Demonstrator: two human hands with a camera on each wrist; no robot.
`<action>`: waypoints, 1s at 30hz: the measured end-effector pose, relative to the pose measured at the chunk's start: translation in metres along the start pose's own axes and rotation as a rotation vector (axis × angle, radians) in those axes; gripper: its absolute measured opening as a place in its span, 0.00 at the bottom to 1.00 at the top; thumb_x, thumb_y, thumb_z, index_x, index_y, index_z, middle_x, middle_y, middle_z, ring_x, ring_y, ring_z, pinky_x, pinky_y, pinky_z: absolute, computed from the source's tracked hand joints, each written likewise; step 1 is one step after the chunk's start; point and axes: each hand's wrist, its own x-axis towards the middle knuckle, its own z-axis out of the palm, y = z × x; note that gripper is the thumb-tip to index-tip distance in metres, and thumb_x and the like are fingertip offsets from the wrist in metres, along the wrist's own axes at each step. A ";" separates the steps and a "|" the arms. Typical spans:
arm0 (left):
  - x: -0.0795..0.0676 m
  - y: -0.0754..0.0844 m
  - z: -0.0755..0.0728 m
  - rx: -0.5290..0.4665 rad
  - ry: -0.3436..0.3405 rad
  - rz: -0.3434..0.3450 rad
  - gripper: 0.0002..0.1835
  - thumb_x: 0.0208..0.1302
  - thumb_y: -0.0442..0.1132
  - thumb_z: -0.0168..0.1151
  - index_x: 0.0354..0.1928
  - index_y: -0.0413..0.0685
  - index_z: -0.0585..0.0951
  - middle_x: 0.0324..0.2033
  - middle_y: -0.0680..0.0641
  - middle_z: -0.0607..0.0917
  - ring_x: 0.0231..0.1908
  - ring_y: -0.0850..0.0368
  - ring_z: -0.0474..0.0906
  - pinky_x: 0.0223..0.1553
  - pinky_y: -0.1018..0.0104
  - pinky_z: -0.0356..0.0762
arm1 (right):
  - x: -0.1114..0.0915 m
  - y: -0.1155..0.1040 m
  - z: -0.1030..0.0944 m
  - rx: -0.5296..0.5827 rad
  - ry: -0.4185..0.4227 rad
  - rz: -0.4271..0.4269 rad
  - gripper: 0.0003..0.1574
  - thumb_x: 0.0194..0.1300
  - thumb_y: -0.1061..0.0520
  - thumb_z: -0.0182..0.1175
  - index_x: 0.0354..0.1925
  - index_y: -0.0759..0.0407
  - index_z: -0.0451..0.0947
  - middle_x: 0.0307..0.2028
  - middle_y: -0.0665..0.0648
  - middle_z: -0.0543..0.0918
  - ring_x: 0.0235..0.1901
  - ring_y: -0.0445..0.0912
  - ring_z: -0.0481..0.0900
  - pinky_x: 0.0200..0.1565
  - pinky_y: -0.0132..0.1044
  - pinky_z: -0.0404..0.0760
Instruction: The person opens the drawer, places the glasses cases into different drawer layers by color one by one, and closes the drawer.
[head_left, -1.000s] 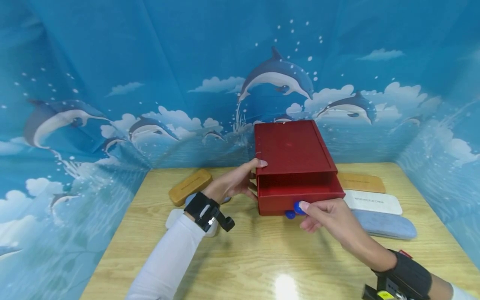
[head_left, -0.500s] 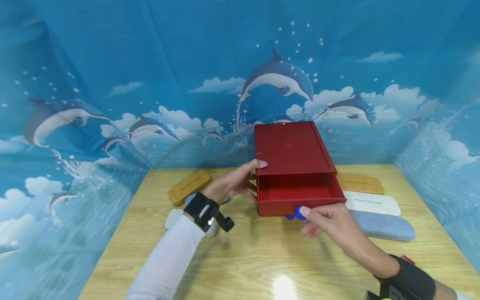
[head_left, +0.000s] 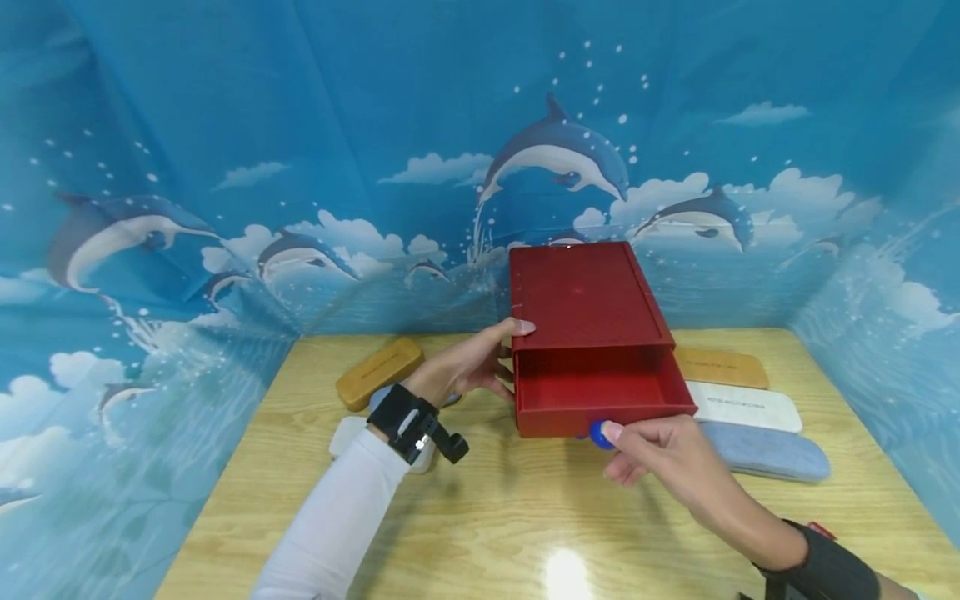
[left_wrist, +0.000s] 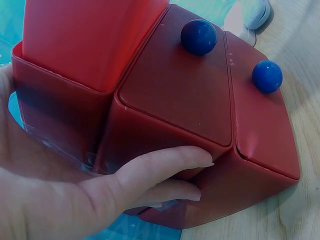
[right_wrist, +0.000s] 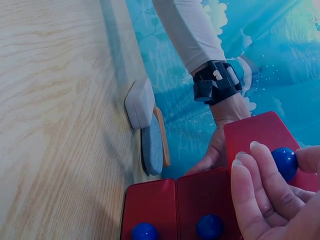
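Observation:
A red drawer cabinet [head_left: 585,296] stands at the back of the table, its drawers stacked one above another. Its top drawer [head_left: 603,387] is pulled partway out, and the visible inside holds nothing. My right hand [head_left: 671,458] pinches this drawer's round blue knob [head_left: 602,434] between thumb and finger, other fingers beneath. My left hand [head_left: 480,362] rests against the cabinet's left side, thumb on the top edge, fingers extended along the side [left_wrist: 165,170]. The lower drawers, closed, show blue knobs in the left wrist view: the middle knob [left_wrist: 199,37] and the bottom knob [left_wrist: 267,76].
Right of the cabinet lie an orange-brown case [head_left: 723,368], a white case [head_left: 746,407] and a blue-grey case [head_left: 772,451]. Behind the left forearm are a brown case [head_left: 380,373], a partly hidden blue one and a white one [head_left: 347,435]. A dolphin-print cloth [head_left: 375,125] hangs behind the table.
The right hand has drawn the top drawer a little farther out toward me, by its knob. The left hand has stayed against the cabinet's side.

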 end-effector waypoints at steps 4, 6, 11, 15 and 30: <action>0.000 0.000 0.000 -0.004 0.005 -0.007 0.48 0.56 0.64 0.60 0.72 0.63 0.47 0.65 0.37 0.60 0.49 0.35 0.75 0.43 0.37 0.75 | -0.003 0.000 0.000 0.015 -0.014 -0.024 0.24 0.67 0.41 0.56 0.27 0.56 0.85 0.25 0.57 0.86 0.26 0.52 0.83 0.39 0.43 0.81; 0.001 0.000 0.000 -0.004 0.006 -0.009 0.48 0.56 0.64 0.60 0.72 0.63 0.47 0.65 0.37 0.59 0.49 0.35 0.75 0.43 0.37 0.75 | -0.004 -0.001 0.000 0.031 -0.025 -0.037 0.23 0.67 0.42 0.56 0.28 0.57 0.85 0.26 0.58 0.86 0.26 0.53 0.83 0.37 0.44 0.82; 0.001 0.000 0.000 0.002 -0.003 -0.003 0.47 0.56 0.65 0.59 0.72 0.62 0.48 0.64 0.38 0.60 0.50 0.36 0.75 0.44 0.37 0.75 | -0.009 -0.002 0.001 0.022 -0.026 -0.040 0.23 0.67 0.41 0.57 0.29 0.56 0.85 0.25 0.58 0.86 0.26 0.53 0.83 0.36 0.43 0.82; 0.000 0.001 0.000 0.003 -0.013 0.003 0.46 0.57 0.64 0.59 0.71 0.62 0.49 0.64 0.38 0.61 0.50 0.36 0.75 0.43 0.37 0.75 | -0.013 -0.002 0.001 -0.013 -0.017 -0.012 0.23 0.66 0.39 0.56 0.28 0.53 0.85 0.25 0.56 0.86 0.26 0.51 0.83 0.39 0.42 0.81; 0.002 -0.001 -0.002 0.024 -0.016 0.010 0.46 0.57 0.65 0.58 0.71 0.63 0.47 0.64 0.37 0.60 0.49 0.35 0.75 0.42 0.39 0.76 | -0.030 0.001 0.005 -0.033 -0.011 -0.005 0.21 0.66 0.39 0.56 0.28 0.50 0.85 0.24 0.52 0.86 0.26 0.50 0.83 0.38 0.40 0.81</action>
